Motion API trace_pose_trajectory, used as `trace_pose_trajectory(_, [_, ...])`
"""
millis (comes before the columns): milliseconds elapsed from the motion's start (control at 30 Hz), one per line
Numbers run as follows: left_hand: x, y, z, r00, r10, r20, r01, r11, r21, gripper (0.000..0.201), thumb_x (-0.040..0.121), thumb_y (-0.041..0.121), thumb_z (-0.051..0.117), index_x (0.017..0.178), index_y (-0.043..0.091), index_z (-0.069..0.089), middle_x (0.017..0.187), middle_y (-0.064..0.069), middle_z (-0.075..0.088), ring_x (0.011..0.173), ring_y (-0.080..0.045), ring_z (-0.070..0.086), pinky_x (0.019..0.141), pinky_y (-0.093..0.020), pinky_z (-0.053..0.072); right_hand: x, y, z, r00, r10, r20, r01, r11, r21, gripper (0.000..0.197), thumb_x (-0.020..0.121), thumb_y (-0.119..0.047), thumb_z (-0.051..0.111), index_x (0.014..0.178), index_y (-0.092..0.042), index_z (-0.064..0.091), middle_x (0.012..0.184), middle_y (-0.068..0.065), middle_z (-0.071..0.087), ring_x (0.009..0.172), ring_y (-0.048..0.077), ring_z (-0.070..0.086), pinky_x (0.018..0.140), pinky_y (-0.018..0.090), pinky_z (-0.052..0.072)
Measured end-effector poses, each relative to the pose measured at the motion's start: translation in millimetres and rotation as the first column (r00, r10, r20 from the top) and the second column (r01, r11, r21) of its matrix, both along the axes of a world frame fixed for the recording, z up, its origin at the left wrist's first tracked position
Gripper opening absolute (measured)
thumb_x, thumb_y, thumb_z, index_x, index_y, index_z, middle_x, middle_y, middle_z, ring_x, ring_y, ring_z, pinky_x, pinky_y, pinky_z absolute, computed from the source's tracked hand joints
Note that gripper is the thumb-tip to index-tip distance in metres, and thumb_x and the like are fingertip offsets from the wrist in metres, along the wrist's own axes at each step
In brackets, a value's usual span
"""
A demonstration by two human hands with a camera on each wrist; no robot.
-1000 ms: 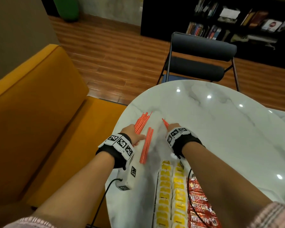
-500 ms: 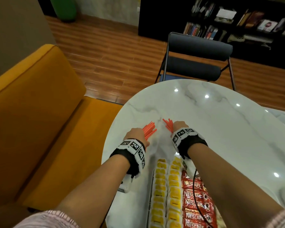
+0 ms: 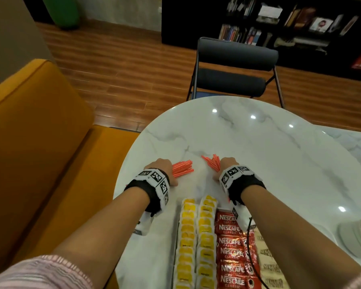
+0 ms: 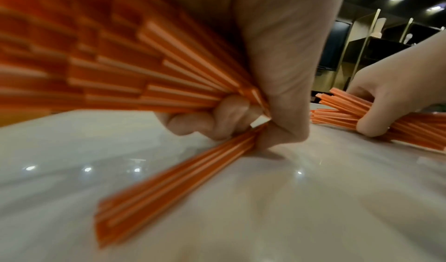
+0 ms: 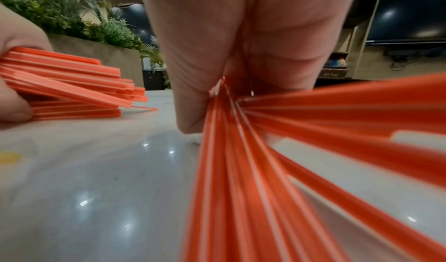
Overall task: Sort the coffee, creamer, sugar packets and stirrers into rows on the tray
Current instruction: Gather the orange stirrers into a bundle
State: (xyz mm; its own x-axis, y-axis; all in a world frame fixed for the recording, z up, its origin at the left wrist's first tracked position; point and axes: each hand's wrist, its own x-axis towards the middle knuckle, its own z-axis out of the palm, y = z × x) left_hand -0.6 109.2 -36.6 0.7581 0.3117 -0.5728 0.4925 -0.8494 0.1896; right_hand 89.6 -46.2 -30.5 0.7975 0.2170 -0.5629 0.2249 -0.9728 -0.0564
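White marble table (image 3: 258, 163): nearest the person lie rows of yellow packets (image 3: 196, 236) and red coffee sachets (image 3: 231, 247). Beyond the yellow packets, the left hand (image 3: 161, 165) grips one bundle of orange stirrers (image 3: 182, 168) and the right hand (image 3: 227, 163) grips another bundle (image 3: 212, 161), the two bundles apart. Beyond the table stands a dark chair (image 3: 236, 65).

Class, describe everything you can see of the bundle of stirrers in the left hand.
The stirrers are thin, flat orange sticks with pale stripes, plastic by the look. The left hand grips them as a bundle, fingers curled round its middle, so both ends fan out. They lie low over the white marble table, their lower ends touching it.
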Motion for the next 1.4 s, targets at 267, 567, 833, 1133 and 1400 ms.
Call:
trace_pose_trajectory(267, [-1.7, 5.4, -4.5, 0.998, 0.051, 0.026, -0.05, 0.998, -0.028, 0.042, 0.08, 0.048, 0.065, 0.074, 0.01, 0.049, 0.074, -0.004, 0.052, 0.075, -0.021, 0.051, 0.066, -0.028, 0.04, 24.9, -8.8, -3.9, 0.994, 0.097, -0.039, -0.094, 0.992, 0.085, 0.035, 0.088, -0.03, 0.055, 0.113, -0.007, 0.052, 0.115, 0.013, 0.058, 0.104, 0.03, 0.056, 0.086, 0.033, 0.043])
trace_pose_trajectory(567, [-8.9, 2.5, 10.2, 0.954, 0.213, 0.21, -0.172, 0.965, -0.2, 0.036, 0.087, 0.038, 0.06, 0.093, 0.003, 0.063, 0.081, -0.006, 0.056, 0.083, -0.025, 0.058, 0.064, -0.024, 0.04, 17.4, 1.6, -0.5, 0.996, -0.066, -0.065, 0.091, 0.82, 0.566, 0.007, 0.093, -0.023, 0.047, 0.097, -0.018, 0.045, 0.065, -0.003, 0.041, 0.053, 0.011, 0.037, 0.052, 0.023, 0.032])
trace_pose_trajectory(833, [-11.4, 2.9, 32.3, 0.76, 0.535, 0.37, -0.189, 0.726, -0.661, 0.006, 0.092, 0.012, 0.049, 0.095, 0.007, 0.052, 0.07, -0.004, 0.062, 0.059, -0.009, 0.062, 0.064, -0.021, 0.052, -22.4, 44.8, 48.2, 0.967, -0.067, -0.246, 0.248, 0.484, 0.839, 0.018, 0.098, -0.026, 0.04, 0.106, -0.01, 0.044, 0.063, 0.006, 0.048, 0.053, 0.018, 0.05, 0.053, 0.028, 0.047])
trace_pose_trajectory(1133, [-26.8, -2.6, 46.1, 0.655, 0.576, 0.49, 0.027, 0.63, -0.777, 0.03, 0.087, 0.024, 0.061, 0.112, 0.024, 0.045, 0.094, 0.009, 0.06, 0.084, -0.005, 0.061, 0.079, -0.021, 0.051, -49.0, 79.4, 75.4, 0.949, -0.084, -0.303, 0.309, 0.434, 0.846, 0.044, 0.1, -0.034, 0.025, 0.124, -0.005, 0.048, 0.113, 0.013, 0.06, 0.106, 0.024, 0.058, 0.101, 0.038, 0.042])
trace_pose_trajectory(1400, [-42.2, 4.1, 48.1, 0.686, 0.59, 0.426, -0.07, 0.636, -0.769, 0.012, 0.085, 0.019, 0.066, 0.091, 0.02, 0.056, 0.08, 0.004, 0.061, 0.074, -0.01, 0.06, 0.066, -0.015, 0.049, -62.9, 91.7, 67.5, 0.929, -0.075, -0.364, 0.36, 0.422, 0.832, 0.052, 0.097, -0.047, 0.026, 0.138, -0.015, 0.026, 0.131, 0.015, 0.052, 0.116, 0.029, 0.054, 0.103, 0.044, 0.04])
